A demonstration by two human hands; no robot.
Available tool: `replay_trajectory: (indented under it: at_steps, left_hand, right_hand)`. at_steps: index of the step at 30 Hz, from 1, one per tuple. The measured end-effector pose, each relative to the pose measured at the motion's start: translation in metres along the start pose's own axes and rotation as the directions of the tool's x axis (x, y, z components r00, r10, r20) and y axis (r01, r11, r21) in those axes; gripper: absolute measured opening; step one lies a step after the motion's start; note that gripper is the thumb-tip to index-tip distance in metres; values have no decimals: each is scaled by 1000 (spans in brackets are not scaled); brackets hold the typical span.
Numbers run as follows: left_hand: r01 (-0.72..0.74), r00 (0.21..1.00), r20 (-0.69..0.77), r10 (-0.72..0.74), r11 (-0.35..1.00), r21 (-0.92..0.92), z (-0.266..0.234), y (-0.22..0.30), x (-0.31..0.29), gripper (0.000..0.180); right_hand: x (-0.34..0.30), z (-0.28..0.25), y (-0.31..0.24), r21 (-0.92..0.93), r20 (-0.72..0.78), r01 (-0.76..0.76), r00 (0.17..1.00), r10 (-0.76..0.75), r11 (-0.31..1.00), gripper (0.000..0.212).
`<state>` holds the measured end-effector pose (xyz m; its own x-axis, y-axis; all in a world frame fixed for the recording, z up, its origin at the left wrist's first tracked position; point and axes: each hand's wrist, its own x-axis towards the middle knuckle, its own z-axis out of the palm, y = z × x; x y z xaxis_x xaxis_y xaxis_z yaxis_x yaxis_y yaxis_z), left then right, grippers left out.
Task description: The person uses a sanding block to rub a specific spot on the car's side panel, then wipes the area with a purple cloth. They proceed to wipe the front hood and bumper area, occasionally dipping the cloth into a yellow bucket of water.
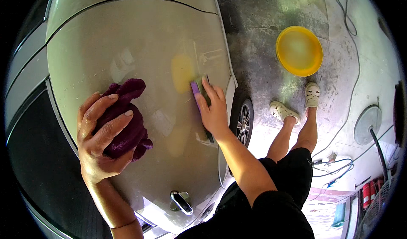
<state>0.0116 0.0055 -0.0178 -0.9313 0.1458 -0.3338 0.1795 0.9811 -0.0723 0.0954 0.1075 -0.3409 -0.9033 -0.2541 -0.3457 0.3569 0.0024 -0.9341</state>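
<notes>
A crumpled dark purple cloth [125,131] is gripped in my left hand [99,141], just above the beige car panel [165,27] or touching it; I cannot tell which. To its right, the fingers of my right hand [214,109] lie along a flat block [196,90] with a purple edge and a greenish-grey top. The block is against the panel's surface, tilted lengthwise. Part of it is hidden under my palm. A yellowish patch, apparently a reflection, shows on the panel beside the block. Scattered water drops dot the panel near the cloth.
The chrome door handle [181,203] sticks out nearer me. A wheel [243,120] shows below the car's right edge. On the concrete floor stands a yellow basin [279,54] of cloudy liquid. Cables [358,69] and a round-based stand [366,124] are farther right. Dark window glass [51,154] lies left.
</notes>
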Motion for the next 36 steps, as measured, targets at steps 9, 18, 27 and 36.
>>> replay_trajectory:
  at_steps: [9, 18, 27, 36]
  left_hand:
    - [106, 994, -12, -106, 976, 192, 17, 20, 8, 74]
    - [174, 979, -6, -205, 816, 551, 220, 49, 110, 56]
    - [607, 760, -62, -647, 741, -289, 396, 133, 176, 55]
    - [133, 572, -224, -789, 359, -924, 476, 254, 253, 82]
  right_hand:
    - [17, -97, 4, 22, -60, -54, 997, 55, 998, 50]
    - [131, -239, 37, -174, 92, 141, 988, -126, 975, 45]
    - [209, -319, 158, 217, 408, -362, 877, 252, 907, 55]
    - [274, -288, 168, 134, 755, -851, 420, 504, 508, 68]
